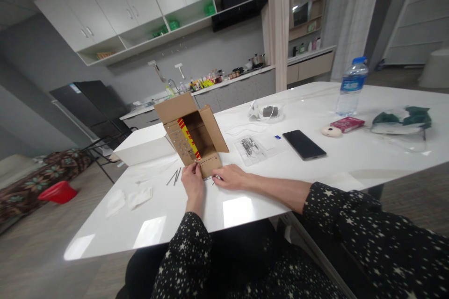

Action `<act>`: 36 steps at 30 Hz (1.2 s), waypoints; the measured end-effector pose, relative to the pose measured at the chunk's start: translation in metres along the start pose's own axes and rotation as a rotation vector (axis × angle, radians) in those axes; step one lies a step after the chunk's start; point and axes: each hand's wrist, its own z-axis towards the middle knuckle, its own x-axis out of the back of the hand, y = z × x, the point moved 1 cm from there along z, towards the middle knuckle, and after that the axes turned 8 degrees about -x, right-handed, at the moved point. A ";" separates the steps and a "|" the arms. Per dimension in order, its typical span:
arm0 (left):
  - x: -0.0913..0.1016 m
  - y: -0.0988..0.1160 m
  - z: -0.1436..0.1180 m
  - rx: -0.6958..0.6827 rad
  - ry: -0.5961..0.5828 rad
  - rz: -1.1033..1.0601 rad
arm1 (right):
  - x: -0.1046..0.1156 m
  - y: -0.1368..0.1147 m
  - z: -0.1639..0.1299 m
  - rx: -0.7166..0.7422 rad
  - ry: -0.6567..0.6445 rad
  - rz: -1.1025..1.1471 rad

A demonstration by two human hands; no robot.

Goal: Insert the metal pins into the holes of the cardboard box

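The open brown cardboard box with perforated flap stands on the white table. Left hand pinches a thin metal pin at the flap, 12 o'clock. Right hand lies flat at 3 o'clock; its grasp cannot be determined.

White cabinets, grey wall, possibly a dark fridge.

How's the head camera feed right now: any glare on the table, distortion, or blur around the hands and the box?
Head view: bright ceiling-light glare patches on the glossy white table; wide-angle distortion bends the cabinets and tilts the room; the open brown cardboard box, left hand and right hand are evenly lit and fairly sharp, though the thin metal pins beside them are too small to resolve.
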 end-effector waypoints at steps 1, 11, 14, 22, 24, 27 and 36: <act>0.000 0.000 0.000 0.004 -0.003 -0.002 | 0.000 0.000 0.000 0.001 0.002 0.000; 0.000 0.000 -0.002 -0.041 -0.027 0.098 | -0.006 0.004 0.002 0.013 0.024 0.000; -0.001 0.001 -0.003 -0.069 -0.032 0.137 | -0.007 0.004 0.002 0.002 0.013 0.000; 0.000 0.001 -0.004 -0.099 -0.046 0.166 | -0.007 0.004 0.002 0.003 0.013 -0.011; 0.000 0.002 -0.004 -0.102 -0.057 0.183 | -0.006 0.004 0.002 -0.004 0.007 -0.009; -0.001 0.006 -0.004 -0.106 -0.069 0.213 | -0.005 0.003 0.002 0.001 0.003 -0.013; -0.002 0.008 -0.005 -0.130 -0.065 0.237 | -0.005 0.002 0.002 0.025 0.010 -0.017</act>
